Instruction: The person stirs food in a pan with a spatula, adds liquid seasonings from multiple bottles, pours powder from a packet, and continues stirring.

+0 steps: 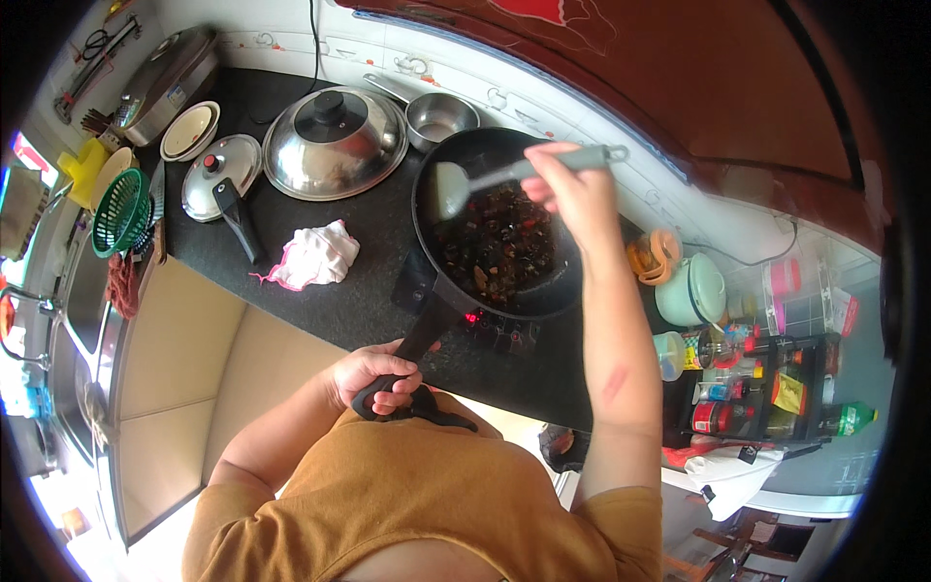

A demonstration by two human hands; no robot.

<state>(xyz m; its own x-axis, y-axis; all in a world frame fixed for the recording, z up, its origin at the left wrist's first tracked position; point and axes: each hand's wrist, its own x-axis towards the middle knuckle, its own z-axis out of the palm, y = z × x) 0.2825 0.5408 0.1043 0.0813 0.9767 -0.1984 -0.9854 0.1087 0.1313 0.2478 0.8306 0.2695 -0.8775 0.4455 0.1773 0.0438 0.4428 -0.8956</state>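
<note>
My left hand [382, 378] is wrapped around the black handle [429, 331] of a dark wok [420, 211]. The wok sits over an induction cooktop [502, 331] with a lit red display. My right hand [564, 185] grips the grey handle of a spatula [502, 177] above the pan. Its pale blade [449, 190] is over the wok's far left side, close to the inner wall; whether it touches the wall I cannot tell. Dark chopped food [502, 244] with red and brown bits lies across the bottom, partly behind the spatula and my right hand.
Left of the wok are a large domed lid [334, 145], a smaller lid [218, 178] and a white cloth [316, 254]. A small saucepan [441, 120] stands behind. A knife [158, 211] lies beside a green basket [121, 212]. On the right are a mint pot [691, 289] and bottles [727, 378].
</note>
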